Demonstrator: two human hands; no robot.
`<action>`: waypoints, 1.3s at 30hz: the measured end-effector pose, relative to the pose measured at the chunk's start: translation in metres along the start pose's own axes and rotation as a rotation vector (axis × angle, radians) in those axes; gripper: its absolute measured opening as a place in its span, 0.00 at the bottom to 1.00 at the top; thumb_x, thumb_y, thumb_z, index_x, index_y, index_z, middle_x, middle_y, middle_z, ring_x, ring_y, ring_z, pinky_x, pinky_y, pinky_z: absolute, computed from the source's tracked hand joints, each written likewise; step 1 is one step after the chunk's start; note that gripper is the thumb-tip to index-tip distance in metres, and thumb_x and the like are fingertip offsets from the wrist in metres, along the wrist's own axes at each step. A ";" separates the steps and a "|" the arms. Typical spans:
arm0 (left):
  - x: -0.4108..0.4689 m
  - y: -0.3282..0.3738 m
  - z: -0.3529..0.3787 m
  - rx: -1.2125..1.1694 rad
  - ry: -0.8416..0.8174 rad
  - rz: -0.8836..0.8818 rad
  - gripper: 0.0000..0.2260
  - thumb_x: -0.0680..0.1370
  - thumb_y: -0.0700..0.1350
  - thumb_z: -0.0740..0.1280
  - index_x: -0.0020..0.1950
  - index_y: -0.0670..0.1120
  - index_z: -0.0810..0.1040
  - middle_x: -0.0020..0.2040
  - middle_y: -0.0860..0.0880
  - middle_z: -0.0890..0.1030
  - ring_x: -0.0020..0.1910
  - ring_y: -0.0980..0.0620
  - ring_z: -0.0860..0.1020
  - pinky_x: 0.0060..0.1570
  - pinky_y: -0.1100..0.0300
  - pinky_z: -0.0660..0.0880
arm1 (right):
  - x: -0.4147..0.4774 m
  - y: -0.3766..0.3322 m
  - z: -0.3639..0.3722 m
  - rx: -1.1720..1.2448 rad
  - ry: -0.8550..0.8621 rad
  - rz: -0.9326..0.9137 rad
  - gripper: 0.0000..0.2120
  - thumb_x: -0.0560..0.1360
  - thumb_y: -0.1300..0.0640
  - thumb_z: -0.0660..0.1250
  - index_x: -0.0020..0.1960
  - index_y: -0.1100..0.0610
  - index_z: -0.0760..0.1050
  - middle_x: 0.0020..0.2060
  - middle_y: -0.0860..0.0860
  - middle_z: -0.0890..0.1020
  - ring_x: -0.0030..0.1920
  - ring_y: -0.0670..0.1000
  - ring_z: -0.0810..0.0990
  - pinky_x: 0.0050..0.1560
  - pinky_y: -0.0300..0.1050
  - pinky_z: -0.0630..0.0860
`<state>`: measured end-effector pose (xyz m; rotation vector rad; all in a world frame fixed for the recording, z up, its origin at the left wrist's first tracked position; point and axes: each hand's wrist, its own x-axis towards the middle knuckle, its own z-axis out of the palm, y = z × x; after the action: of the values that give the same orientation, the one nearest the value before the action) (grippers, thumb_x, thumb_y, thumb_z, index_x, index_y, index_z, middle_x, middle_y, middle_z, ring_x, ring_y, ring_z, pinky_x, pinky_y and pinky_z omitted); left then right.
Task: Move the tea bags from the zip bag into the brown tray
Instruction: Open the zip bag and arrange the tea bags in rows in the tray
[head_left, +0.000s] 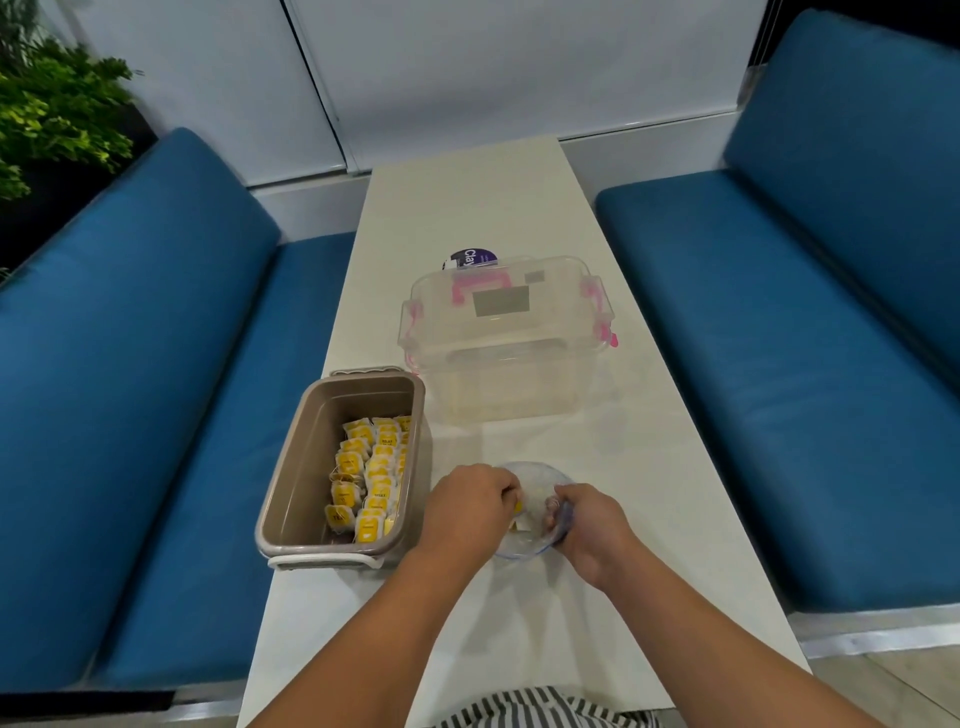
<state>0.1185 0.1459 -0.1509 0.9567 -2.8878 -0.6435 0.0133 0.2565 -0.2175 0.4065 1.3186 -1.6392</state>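
Through the head camera, both hands meet at 1 clear zip bag (535, 479) on the white table (654, 467). The right hand (589, 527) grips the bag's mouth. The left hand (467, 506) curls inside, apparently pinching 1 yellow-tagged tea bag (518, 507). The next move should lift it out and leftward into the 1 brown tray (296, 457), just beside. The tray holds roughly 20 tea bags (371, 467) in 2 overlapping rows. 1 clear lidded box (509, 364) stands behind.

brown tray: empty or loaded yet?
Partly loaded. Yellow-tagged tea bags lie in rows along the right side of the brown tray; its left floor is bare.
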 end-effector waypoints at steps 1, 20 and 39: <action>0.002 -0.001 -0.001 0.015 -0.009 -0.003 0.09 0.78 0.47 0.64 0.50 0.53 0.85 0.45 0.52 0.84 0.45 0.50 0.80 0.45 0.52 0.79 | 0.000 0.001 0.001 -0.005 -0.003 -0.007 0.07 0.82 0.67 0.58 0.51 0.63 0.74 0.37 0.56 0.77 0.35 0.53 0.75 0.39 0.48 0.75; 0.021 -0.006 -0.024 -0.097 -0.061 -0.104 0.07 0.76 0.42 0.68 0.45 0.50 0.85 0.42 0.51 0.85 0.43 0.51 0.81 0.48 0.57 0.78 | 0.010 -0.002 0.027 0.014 0.017 0.041 0.10 0.81 0.66 0.60 0.59 0.65 0.76 0.39 0.58 0.78 0.38 0.55 0.76 0.45 0.50 0.77; 0.012 -0.059 -0.163 0.049 0.107 -0.035 0.03 0.77 0.47 0.71 0.48 0.54 0.83 0.39 0.60 0.79 0.42 0.58 0.77 0.43 0.63 0.72 | 0.019 -0.005 0.042 0.051 -0.195 0.007 0.06 0.76 0.54 0.69 0.44 0.56 0.74 0.39 0.53 0.74 0.40 0.51 0.77 0.46 0.47 0.73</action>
<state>0.1673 0.0351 -0.0260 1.0167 -2.8114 -0.5091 0.0124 0.2105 -0.2142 0.2738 1.1306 -1.6644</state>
